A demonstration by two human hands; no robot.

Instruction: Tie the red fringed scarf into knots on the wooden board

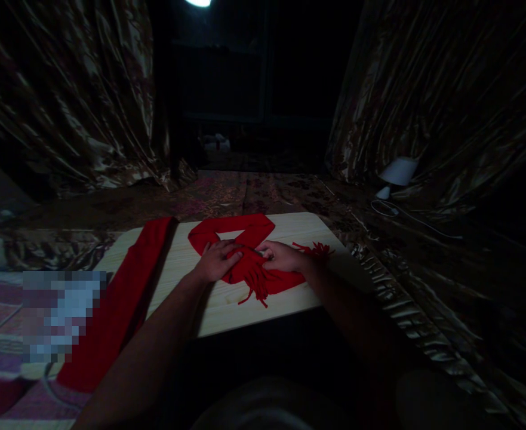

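A red fringed scarf lies looped on a pale wooden board. Its two ends cross near the board's middle. My left hand rests on the crossing with fingers curled round the red cloth. My right hand pinches the cloth just right of it, fingers closed. Red fringe hangs toward the front edge and more fringe spreads out right of my right hand. A second long red cloth lies folded along the board's left edge, apart from both hands.
Shiny patterned curtains hang left and right. A patterned carpet lies behind the board. A small white lamp with a cable stands at the right. A blurred patch covers something on the striped bedding at left. The room is dark.
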